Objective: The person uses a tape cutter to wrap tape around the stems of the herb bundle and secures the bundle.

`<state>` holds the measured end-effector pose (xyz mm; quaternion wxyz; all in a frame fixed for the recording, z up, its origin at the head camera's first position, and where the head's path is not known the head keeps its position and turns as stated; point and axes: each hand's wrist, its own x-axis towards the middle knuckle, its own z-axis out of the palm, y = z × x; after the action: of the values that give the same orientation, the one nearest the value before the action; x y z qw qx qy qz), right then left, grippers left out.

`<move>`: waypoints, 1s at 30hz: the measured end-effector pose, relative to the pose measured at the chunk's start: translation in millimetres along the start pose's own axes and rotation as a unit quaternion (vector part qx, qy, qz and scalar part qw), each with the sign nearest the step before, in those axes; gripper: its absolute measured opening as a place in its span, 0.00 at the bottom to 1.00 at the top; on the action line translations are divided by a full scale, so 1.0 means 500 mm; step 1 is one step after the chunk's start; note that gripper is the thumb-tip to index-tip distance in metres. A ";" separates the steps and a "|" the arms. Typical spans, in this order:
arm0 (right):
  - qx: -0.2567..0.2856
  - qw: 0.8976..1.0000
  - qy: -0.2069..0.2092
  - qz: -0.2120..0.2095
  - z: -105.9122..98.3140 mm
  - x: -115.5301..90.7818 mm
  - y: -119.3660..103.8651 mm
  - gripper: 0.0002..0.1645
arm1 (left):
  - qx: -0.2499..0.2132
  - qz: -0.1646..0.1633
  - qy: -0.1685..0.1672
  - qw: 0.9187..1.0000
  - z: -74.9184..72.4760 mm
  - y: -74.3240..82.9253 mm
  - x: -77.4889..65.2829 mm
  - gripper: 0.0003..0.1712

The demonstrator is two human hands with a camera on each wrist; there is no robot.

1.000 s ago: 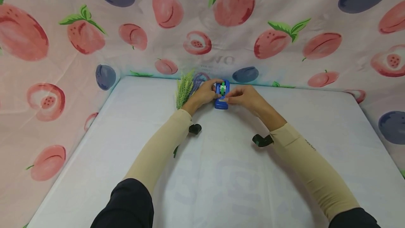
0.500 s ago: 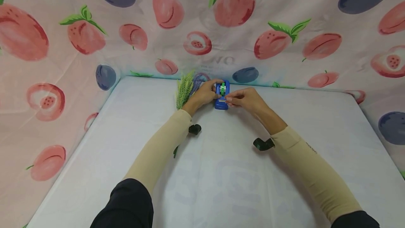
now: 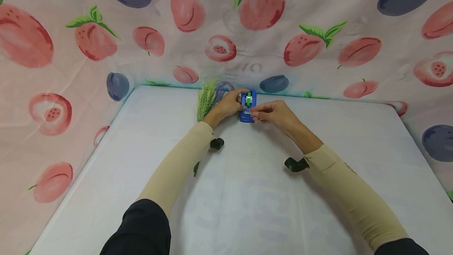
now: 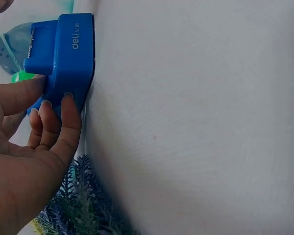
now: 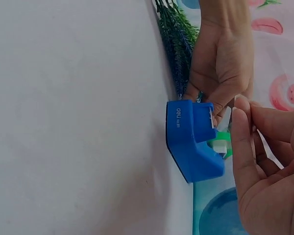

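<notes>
A blue tape dispenser (image 3: 247, 118) with a green-cored roll of tape (image 3: 249, 99) stands near the back edge of the white table. From its left side my left hand (image 3: 228, 105) grips it; the thumb and several fingers lie against the blue body (image 4: 74, 54) in the left wrist view. Just over the dispenser's front end, my right hand (image 3: 277, 114) has thumb and fingertips pressed together. A strip of clear tape (image 5: 226, 119) runs toward those fingertips in the right wrist view; its end is hidden between them.
Left of the dispenser, partly behind my left arm, lie artificial sprigs: light green (image 3: 206, 99) and bluish-purple (image 3: 220, 91). A fruit-patterned cloth (image 3: 318, 78) rises behind the table (image 3: 247, 192). A black wrist-camera part (image 3: 296, 165) juts below my right wrist.
My right hand has drawn a little toward the near side, over the dispenser's front end. My left hand and the dispenser stay in place.
</notes>
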<state>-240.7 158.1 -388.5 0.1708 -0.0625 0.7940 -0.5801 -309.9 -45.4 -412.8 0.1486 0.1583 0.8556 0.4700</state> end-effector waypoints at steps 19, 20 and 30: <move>0.015 1.000 0.006 -0.012 0.014 -0.025 0.007 0.20 | 0.005 0.013 0.006 1.000 0.003 -0.001 -0.001 0.36; 0.015 1.000 0.005 -0.016 0.015 -0.025 0.009 0.20 | 0.005 0.011 0.006 1.000 0.003 -0.001 -0.001 0.36; 0.024 1.000 0.004 -0.014 0.019 -0.031 0.012 0.26 | 0.005 0.010 0.003 1.000 0.002 -0.001 -0.005 0.36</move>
<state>-222.3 156.2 -393.4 0.1611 -0.0676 0.7794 -0.6017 -307.5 -45.8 -413.3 0.1402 0.1664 0.8565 0.4681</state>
